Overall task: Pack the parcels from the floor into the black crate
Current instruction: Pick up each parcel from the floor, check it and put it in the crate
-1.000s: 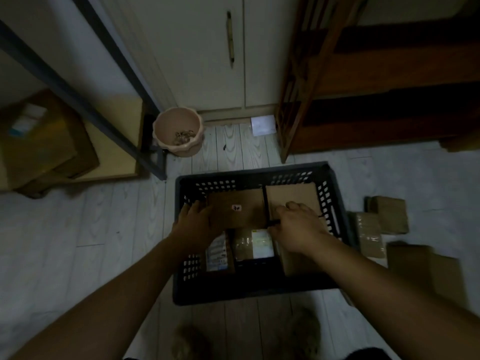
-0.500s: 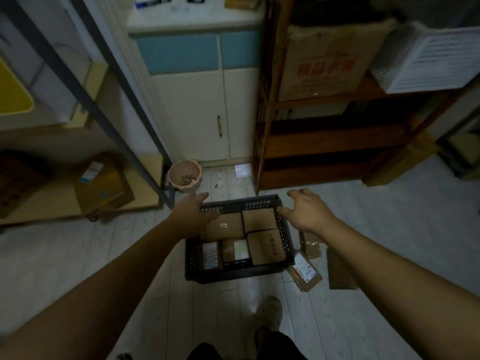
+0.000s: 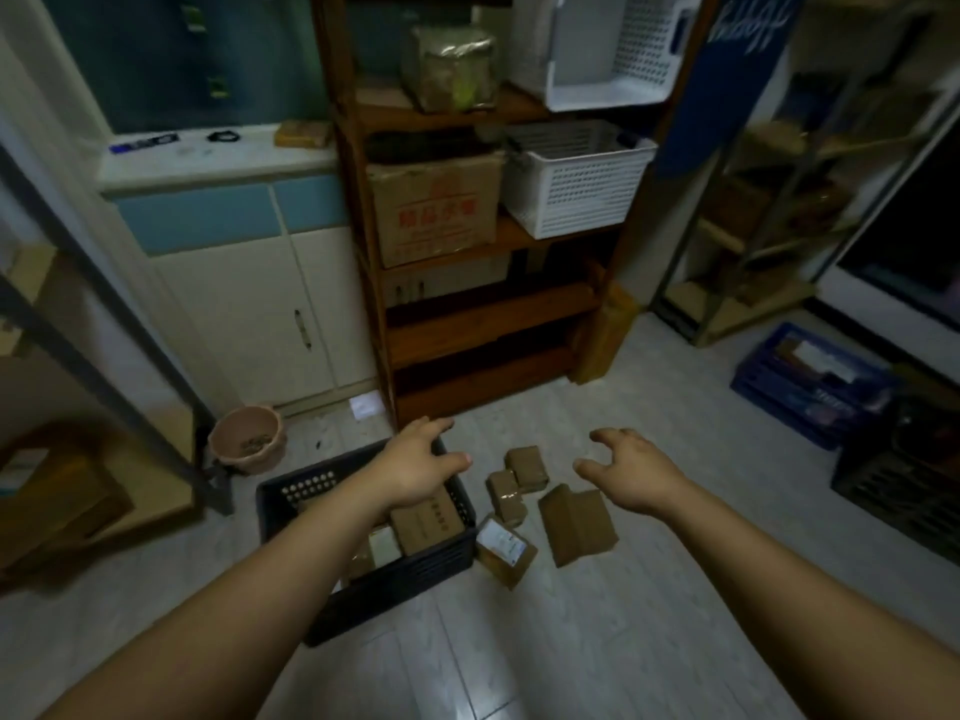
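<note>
The black crate (image 3: pixel 400 584) sits on the pale floor below me, with several brown parcels inside, one of them a box with printed text (image 3: pixel 427 519). My left hand (image 3: pixel 415 467) hovers over the crate's far right corner, fingers spread, holding nothing. My right hand (image 3: pixel 631 472) hangs open in the air to the right, above the floor. Between and below the hands lie loose parcels: two small brown ones (image 3: pixel 526 466) (image 3: pixel 505 495), a larger flat one (image 3: pixel 576 522), and one with a white label (image 3: pixel 505 549) against the crate's right wall.
A wooden shelf unit (image 3: pixel 483 314) with a cardboard box and white baskets stands straight ahead. A pink pot (image 3: pixel 248 445) and a metal rack leg (image 3: pixel 218 480) are left of the crate. A blue crate (image 3: pixel 808 381) and a dark crate (image 3: pixel 898 475) sit at right.
Both hands came out of the crate and rose, now open and empty. My view lifted and swung right, so the shelf and the floor parcels show.
</note>
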Motion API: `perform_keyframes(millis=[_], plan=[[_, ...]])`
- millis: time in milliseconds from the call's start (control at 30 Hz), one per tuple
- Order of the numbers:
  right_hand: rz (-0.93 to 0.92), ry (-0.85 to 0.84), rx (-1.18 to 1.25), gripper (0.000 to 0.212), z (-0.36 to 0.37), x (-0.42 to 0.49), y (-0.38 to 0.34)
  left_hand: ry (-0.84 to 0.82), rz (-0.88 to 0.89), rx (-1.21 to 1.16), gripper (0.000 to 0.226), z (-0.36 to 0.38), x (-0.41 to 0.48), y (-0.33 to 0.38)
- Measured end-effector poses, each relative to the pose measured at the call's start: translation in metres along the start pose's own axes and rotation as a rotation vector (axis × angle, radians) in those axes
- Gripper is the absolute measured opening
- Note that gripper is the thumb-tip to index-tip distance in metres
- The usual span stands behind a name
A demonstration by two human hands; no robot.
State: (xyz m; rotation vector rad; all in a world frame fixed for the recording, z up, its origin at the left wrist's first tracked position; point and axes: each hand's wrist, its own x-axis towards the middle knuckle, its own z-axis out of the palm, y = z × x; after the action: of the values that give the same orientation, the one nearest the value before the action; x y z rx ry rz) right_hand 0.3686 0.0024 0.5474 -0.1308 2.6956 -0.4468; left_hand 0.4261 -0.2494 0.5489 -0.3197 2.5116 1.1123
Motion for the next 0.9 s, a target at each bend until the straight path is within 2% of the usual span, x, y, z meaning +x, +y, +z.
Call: perform_keyframes(millis=[467,767,900], plan=[[0.02,-0.009,0.129,0.067,-0.082,0.007,0.231,-0.044,0.02,-0.04,0.066,0.172,0.053,0.194],[-0.006,-0.136,0.168,0.065,-0.075,0.081,0.263,-0.106,-0.147,-0.099,0.064,0.198,0.128,0.201],[0.059,-0.201,0.167,0.066,-0.083,0.118,0.282,-0.172,-0.249,-0.148,0.063,0.203,0.188,0.2]])
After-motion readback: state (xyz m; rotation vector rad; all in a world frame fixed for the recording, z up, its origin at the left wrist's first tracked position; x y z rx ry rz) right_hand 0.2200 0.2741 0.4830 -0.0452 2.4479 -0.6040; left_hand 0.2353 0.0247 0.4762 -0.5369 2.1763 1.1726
